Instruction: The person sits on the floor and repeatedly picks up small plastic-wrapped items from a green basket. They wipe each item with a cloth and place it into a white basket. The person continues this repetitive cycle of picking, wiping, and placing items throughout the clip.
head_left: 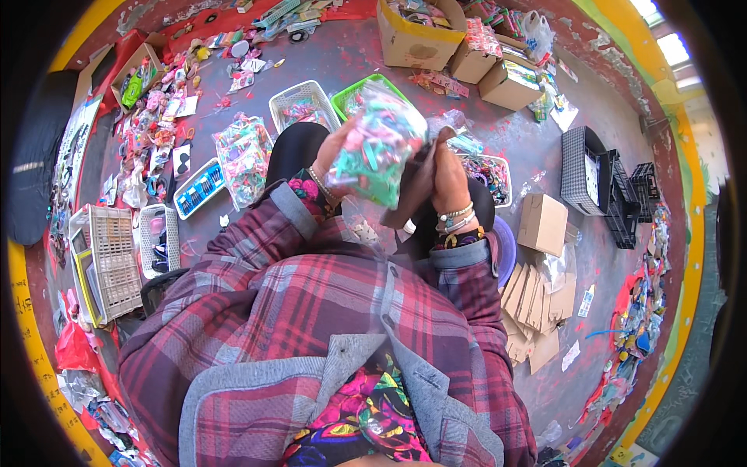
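Observation:
My left hand [333,154] is closed on the side of a clear plastic bag [380,144] filled with small pastel green, pink and white pieces. The bag is held up in front of my knees. In my right hand [451,183] is a dark brown, flat, floppy piece [414,187], close against the bag's right side. Its exact kind is hard to make out. Beyond the bag is a green basket [342,100], partly hidden by it. A white basket [303,95] with wrapped pieces stands just left of that one.
Another filled bag [245,159] and a blue tray [199,189] lie left of my knee. To the right are a cardboard box [542,224], flattened cardboard [535,305], a purple basin [504,247] and black baskets [583,170]. Large cartons [420,43] stand at the back.

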Motion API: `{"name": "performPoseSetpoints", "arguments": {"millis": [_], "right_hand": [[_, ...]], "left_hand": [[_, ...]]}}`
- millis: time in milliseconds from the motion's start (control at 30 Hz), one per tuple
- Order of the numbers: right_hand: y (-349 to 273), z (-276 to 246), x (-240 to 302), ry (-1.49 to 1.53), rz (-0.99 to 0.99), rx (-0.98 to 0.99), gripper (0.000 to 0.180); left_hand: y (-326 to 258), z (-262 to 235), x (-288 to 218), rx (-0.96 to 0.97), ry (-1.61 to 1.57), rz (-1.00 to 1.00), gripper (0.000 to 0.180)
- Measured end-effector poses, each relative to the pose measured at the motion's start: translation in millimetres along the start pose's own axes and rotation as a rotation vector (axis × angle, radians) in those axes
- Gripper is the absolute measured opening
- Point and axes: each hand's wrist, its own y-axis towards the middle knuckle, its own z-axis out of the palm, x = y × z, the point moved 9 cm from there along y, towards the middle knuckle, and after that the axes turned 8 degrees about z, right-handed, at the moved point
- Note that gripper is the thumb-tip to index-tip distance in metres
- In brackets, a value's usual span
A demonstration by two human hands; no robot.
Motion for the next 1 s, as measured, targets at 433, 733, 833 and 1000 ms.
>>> {"name": "performPoseSetpoints", "arguments": {"millis": [433,733,833,1000], "right_hand": [[-7,21,-32,0.681,0.089,0.067,0.031],[-25,31,7,0.711,-0.051,0.259,0.036],[-44,9,54,0.400,-0.356,0.053,0.031],[-91,58,115,-0.686,-0.890,-0.212,0.037]], "left_hand": [[9,9,-51,-0.244,0.112,0.483,0.050],[13,25,-32,-0.333,0.433,0.454,0.039],[8,26,-43,-0.365,0.565,0.521,0.046],[13,35,-17,-0.265,0.312,0.328,0.052]]}}
